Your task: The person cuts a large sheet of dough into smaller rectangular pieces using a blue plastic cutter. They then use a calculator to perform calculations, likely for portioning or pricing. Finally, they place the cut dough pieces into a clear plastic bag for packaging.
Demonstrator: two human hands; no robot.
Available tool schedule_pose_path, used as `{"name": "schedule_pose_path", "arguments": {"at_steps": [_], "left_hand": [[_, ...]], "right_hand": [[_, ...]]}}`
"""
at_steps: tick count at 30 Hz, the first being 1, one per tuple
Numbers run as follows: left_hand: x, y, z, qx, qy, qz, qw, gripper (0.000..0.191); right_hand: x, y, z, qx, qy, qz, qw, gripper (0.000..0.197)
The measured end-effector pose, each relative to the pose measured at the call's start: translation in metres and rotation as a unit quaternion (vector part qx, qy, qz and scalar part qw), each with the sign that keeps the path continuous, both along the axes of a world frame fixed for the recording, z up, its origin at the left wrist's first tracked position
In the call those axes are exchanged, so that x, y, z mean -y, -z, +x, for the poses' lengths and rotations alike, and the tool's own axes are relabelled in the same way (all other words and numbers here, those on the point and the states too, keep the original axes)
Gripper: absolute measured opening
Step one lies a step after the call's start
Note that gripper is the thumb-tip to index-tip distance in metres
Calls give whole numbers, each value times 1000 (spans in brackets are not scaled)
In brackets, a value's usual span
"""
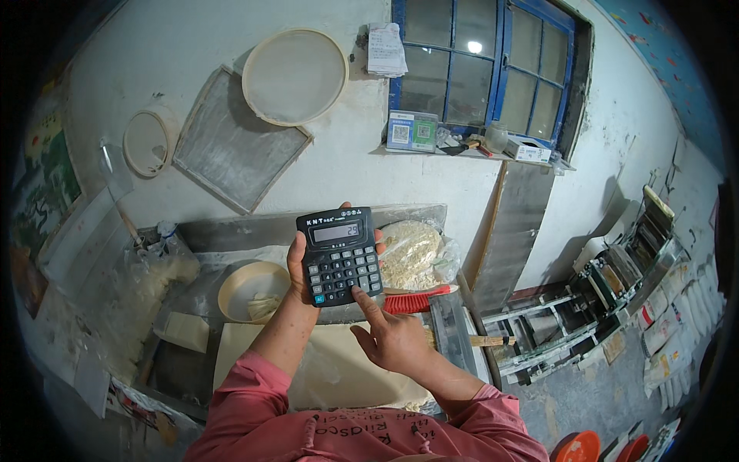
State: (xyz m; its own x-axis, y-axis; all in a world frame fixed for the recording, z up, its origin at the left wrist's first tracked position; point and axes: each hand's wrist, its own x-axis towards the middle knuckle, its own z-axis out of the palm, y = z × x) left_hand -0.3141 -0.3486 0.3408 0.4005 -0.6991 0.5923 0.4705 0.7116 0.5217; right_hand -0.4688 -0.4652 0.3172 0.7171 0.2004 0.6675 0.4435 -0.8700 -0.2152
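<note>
My left hand [298,267] holds a black desk calculator [337,257] upright before me, thumb on its left edge and fingertips showing at its top and right. The calculator's display is lit with digits. With the index finger extended, my right hand [392,338] touches the keypad near its lower edge and holds nothing. Just right of the calculator lies a red-bristled brush [417,300], in front of a clear plastic bag of pale, flaky material [411,254]. Behind my left wrist is a round sieve [234,294] with a pale bundle in it. A pale board or sheet [346,375] lies below my forearms.
Round sieves [295,77] and a rectangular screen [239,144] are on the wall. A window sill [479,155] bears a jar, a box and small items. Right stands a roller machine [612,277], with stacked sacks [664,358] beyond. Red basins [577,446] sit at lower right.
</note>
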Motion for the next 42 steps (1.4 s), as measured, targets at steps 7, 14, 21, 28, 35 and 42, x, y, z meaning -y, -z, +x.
{"name": "schedule_pose_path", "arguments": {"at_steps": [7,14,21,28,35,42], "left_hand": [[0,4,1,-10,3,6,1000,89],[1,7,3,-26,-9,17,999,91],[1,7,4,-17,-13,19,1000,91],[-2,12,9,-28,-13,24,999,90],[-1,12,11,-30,-15,27,999,91],[-2,15,14,-24,-15,27,999,92]], "right_hand": [[3,3,1,-39,10,-17,999,67],[2,7,5,-44,-5,-20,999,68],[2,9,9,-40,-4,-24,999,66],[1,10,13,-39,-7,-25,999,67],[1,14,17,-31,-14,-17,999,66],[-1,12,20,-37,-19,-23,999,67]]}}
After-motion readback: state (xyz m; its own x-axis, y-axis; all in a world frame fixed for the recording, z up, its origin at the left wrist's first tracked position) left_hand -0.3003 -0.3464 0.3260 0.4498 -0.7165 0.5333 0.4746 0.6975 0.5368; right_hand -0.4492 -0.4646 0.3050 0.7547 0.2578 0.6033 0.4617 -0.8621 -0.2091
